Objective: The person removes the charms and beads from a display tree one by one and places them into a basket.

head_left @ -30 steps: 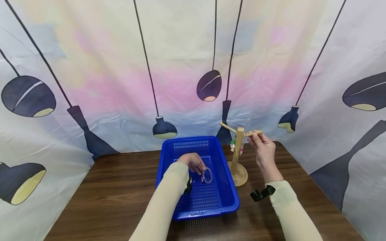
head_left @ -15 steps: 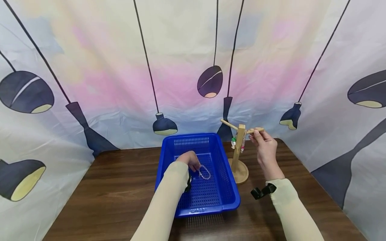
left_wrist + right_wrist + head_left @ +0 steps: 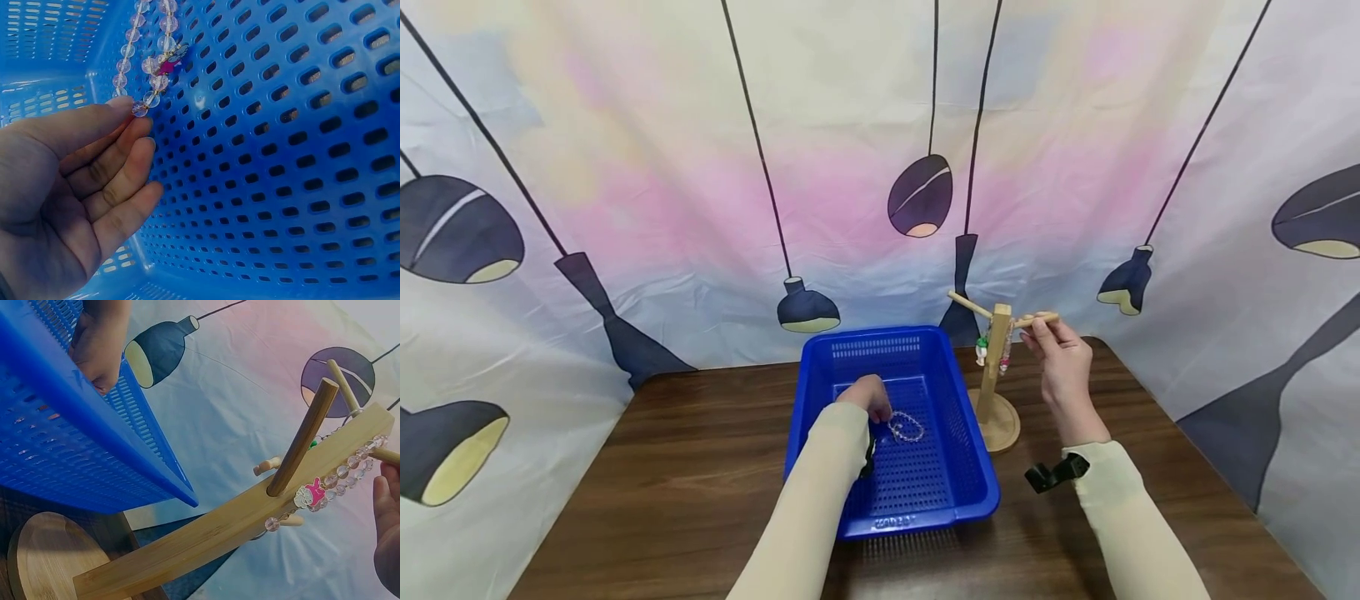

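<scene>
Inside the blue plastic basket (image 3: 983,510), my left hand (image 3: 872,395) pinches a beaded bracelet (image 3: 167,25) between thumb and index finger. Its beads are clear pink and bluish, with a small magenta charm (image 3: 170,65). In the head view the loop appears at the basket floor; whether it rests there I cannot tell. My right hand (image 3: 1066,373) grips the right peg of a wooden bracelet stand (image 3: 996,358). Another pink beaded bracelet (image 3: 342,472), with a pink-and-white character charm (image 3: 310,494), hangs on that peg. A green-and-white charm (image 3: 981,351) dangles left of the post.
The stand's round base (image 3: 1004,427) is on the brown wooden table (image 3: 700,467), just right of the basket. More pegs (image 3: 303,437) stick out from the post. A cloth backdrop (image 3: 662,167) with printed lamps hangs behind the table.
My left hand has moved slightly left with the bracelet, whose loop has gone from upright to lying flatter near the basket floor. The right hand keeps its grip on the peg.
</scene>
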`<action>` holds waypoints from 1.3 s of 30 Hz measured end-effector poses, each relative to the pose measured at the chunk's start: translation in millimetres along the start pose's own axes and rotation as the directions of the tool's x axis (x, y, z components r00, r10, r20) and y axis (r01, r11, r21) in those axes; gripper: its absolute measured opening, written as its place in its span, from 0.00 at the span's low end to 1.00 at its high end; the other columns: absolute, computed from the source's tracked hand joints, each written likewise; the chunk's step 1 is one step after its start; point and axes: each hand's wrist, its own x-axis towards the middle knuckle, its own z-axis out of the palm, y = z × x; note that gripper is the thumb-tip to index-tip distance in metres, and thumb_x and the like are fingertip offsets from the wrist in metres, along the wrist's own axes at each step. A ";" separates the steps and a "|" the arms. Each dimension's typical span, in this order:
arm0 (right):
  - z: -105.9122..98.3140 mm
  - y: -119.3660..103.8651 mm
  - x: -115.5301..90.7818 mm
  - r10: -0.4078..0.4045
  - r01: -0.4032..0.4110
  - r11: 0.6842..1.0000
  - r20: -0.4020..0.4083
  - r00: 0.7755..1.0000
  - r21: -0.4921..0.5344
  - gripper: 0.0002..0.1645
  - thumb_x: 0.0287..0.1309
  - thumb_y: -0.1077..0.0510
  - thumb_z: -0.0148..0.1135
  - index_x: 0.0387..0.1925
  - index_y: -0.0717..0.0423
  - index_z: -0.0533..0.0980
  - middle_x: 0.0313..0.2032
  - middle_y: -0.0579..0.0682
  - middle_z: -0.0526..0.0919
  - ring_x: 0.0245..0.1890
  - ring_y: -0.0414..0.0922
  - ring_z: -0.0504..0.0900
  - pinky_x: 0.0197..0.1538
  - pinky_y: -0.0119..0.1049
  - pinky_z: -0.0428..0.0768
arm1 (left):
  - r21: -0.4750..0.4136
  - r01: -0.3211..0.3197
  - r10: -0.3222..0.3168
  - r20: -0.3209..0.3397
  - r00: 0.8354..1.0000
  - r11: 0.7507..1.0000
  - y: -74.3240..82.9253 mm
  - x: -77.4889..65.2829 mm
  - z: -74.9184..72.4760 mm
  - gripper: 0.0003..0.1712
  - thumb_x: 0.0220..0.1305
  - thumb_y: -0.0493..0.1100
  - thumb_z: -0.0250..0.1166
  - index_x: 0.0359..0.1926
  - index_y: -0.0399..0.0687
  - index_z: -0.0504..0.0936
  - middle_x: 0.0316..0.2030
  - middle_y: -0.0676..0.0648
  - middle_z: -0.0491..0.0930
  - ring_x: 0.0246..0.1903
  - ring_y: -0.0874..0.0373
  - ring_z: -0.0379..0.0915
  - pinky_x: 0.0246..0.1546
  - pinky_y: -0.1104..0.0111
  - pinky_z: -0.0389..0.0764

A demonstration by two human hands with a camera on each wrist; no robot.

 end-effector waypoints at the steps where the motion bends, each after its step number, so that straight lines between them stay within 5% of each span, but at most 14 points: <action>1: 0.5 0.4 -0.2 -0.004 0.004 1.000 0.003 1.000 0.000 0.16 0.69 0.68 0.59 0.32 0.49 0.87 0.30 0.41 0.91 0.33 0.32 0.89 0.41 0.24 0.86 | 0.002 0.001 -0.001 -0.007 1.000 1.000 -0.1 -0.5 0.4 0.04 0.65 0.34 0.68 0.36 0.39 0.90 0.46 0.40 0.87 0.36 0.51 0.85 0.44 0.60 0.86; 8: 1.2 0.9 -2.0 -0.016 0.016 1.000 0.012 1.000 0.027 0.16 0.68 0.68 0.60 0.32 0.49 0.87 0.30 0.42 0.91 0.32 0.33 0.89 0.42 0.25 0.86 | 0.016 -0.014 0.015 -0.030 0.999 1.000 1.1 -4.6 3.6 0.06 0.64 0.32 0.67 0.31 0.39 0.88 0.36 0.41 0.85 0.22 0.58 0.75 0.27 0.67 0.75; 13: 0.6 2.1 -3.7 -0.018 0.019 1.000 0.030 0.999 -0.011 0.16 0.69 0.67 0.59 0.33 0.47 0.87 0.31 0.40 0.91 0.33 0.32 0.89 0.43 0.25 0.86 | 0.007 0.004 -0.003 -0.049 0.999 1.000 -1.9 -2.3 6.8 0.07 0.63 0.31 0.67 0.29 0.40 0.87 0.39 0.40 0.85 0.20 0.58 0.74 0.25 0.66 0.73; 28: -0.2 -0.2 -2.8 -0.044 0.045 0.999 0.034 0.998 -0.027 0.15 0.69 0.66 0.60 0.34 0.46 0.87 0.32 0.39 0.91 0.34 0.32 0.89 0.43 0.24 0.86 | 0.065 -0.019 0.025 -0.087 0.996 0.998 -1.9 5.9 11.6 0.15 0.63 0.33 0.70 0.19 0.45 0.81 0.19 0.47 0.79 0.18 0.59 0.72 0.22 0.68 0.72; 34: -0.8 0.9 -2.6 -0.047 0.048 0.998 0.034 0.998 -0.027 0.16 0.70 0.67 0.59 0.34 0.46 0.87 0.31 0.39 0.91 0.33 0.32 0.89 0.43 0.24 0.86 | 0.155 -0.043 0.054 -0.066 0.996 0.987 6.2 -3.3 2.3 0.07 0.64 0.39 0.72 0.28 0.42 0.87 0.26 0.46 0.86 0.26 0.57 0.80 0.32 0.67 0.82; 39: -0.5 0.7 -2.1 -0.036 0.036 0.999 0.024 0.999 0.006 0.16 0.69 0.68 0.60 0.33 0.48 0.87 0.31 0.41 0.91 0.33 0.33 0.89 0.42 0.24 0.86 | 0.141 -0.182 0.188 -0.028 0.982 0.973 23.3 -19.9 -22.7 0.11 0.67 0.44 0.70 0.40 0.40 0.90 0.45 0.42 0.90 0.45 0.50 0.86 0.52 0.58 0.85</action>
